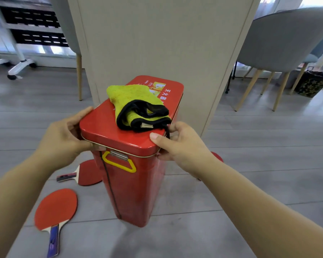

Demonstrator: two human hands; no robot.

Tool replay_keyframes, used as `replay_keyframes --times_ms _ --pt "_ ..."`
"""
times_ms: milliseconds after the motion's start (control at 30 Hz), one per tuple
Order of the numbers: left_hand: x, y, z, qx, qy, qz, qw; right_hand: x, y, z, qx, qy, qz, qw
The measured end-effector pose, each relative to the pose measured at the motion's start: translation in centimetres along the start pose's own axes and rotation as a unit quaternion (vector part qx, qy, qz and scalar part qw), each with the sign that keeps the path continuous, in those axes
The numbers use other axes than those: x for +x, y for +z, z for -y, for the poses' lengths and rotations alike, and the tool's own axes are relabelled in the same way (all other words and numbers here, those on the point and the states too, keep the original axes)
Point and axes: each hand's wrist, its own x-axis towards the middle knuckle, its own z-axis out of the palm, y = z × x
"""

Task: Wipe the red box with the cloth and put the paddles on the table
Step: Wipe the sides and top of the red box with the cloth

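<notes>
A tall red box with a yellow handle stands upright on the floor in front of a beige panel. A folded yellow cloth with black edging lies on its lid. My left hand grips the lid's near left corner, and my right hand grips the near right corner. One red paddle with a blue handle lies on the floor at the lower left. A second red paddle lies beside the box's left side, partly hidden by it. A red paddle edge shows behind my right wrist.
A beige panel rises right behind the box. A grey chair with wooden legs stands at the right, with a dark patterned bin beyond it. A white wheeled stand is at the far left. The floor is grey planks.
</notes>
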Motion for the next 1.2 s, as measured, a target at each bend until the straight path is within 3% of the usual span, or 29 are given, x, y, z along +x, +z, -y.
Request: replay_keyframes --times_ms 233,467,667,867,967,1100,1200 --pt "0.7 -3.0 1.7 -0.030 0.008 -0.072 0.997 1.7 4.2 1.0 -0.050 -0.029 -0.006 0.998" --pt "-1.3 -1.2 1.5 -0.054 0.012 -0.124 0.991 0.5 1.7 0.7 -0.042 0.001 -0.012 0.999" --pt "-5.2 1.1 0.2 0.055 0.028 -0.185 0.981 2.3 -2.3 -0.2 -0.140 -0.070 -0.102 0.982" --pt "-7.9 4.7 -2.3 0.035 -0.012 -0.168 0.985 8.4 -5.3 0.2 -0.259 -0.147 -0.140 0.944" --pt "-7.8 5.9 -3.4 0.066 -0.056 -0.173 0.981 12.0 -6.3 0.9 -0.303 -0.153 -0.130 0.932" --pt "-6.7 7.3 -5.0 0.170 -0.111 -0.196 0.959 16.5 -6.9 0.9 -0.256 -0.100 -0.090 0.957" --pt "-6.3 8.1 -4.9 0.226 -0.120 -0.217 0.942 18.5 -7.0 0.9 -0.195 -0.072 -0.013 0.978"
